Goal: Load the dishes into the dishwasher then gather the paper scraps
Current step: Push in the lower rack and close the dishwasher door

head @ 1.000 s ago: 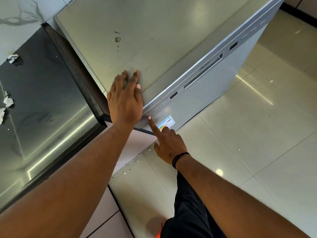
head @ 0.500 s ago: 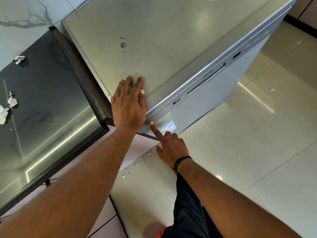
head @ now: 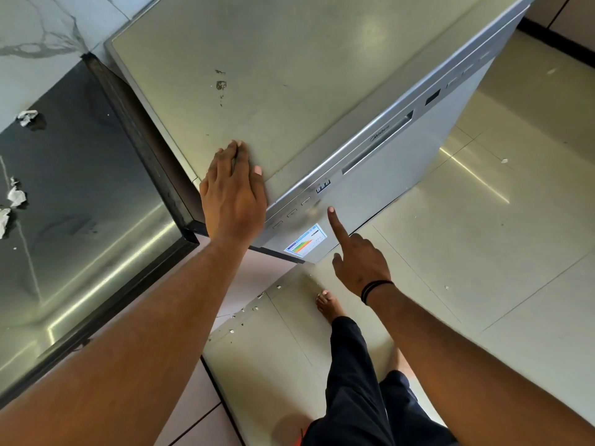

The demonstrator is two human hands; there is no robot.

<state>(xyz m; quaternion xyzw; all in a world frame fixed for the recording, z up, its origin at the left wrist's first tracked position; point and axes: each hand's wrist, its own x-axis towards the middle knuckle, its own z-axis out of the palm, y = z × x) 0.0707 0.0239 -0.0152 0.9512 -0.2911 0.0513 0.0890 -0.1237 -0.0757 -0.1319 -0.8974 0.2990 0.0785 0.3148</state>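
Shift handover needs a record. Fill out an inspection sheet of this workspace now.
Surface: dishwasher top, grey, a few dark marks.
Job's things: dishwasher door closed, display lit; paper scraps lie on the dark counter.
Clutter: small white bits on the floor tiles.
Hands: left hand flat on the dishwasher's corner; right hand points its index finger at the control panel.
Cables: nothing seen.
Surroundings: marble-look wall, bare foot.

The dishwasher point(head: 289, 75) top lies bare beyond the left hand point(head: 233, 194), its shut door walls the front, and paper scraps point(head: 16, 197) dot the open dark tabletop point(head: 80, 188)
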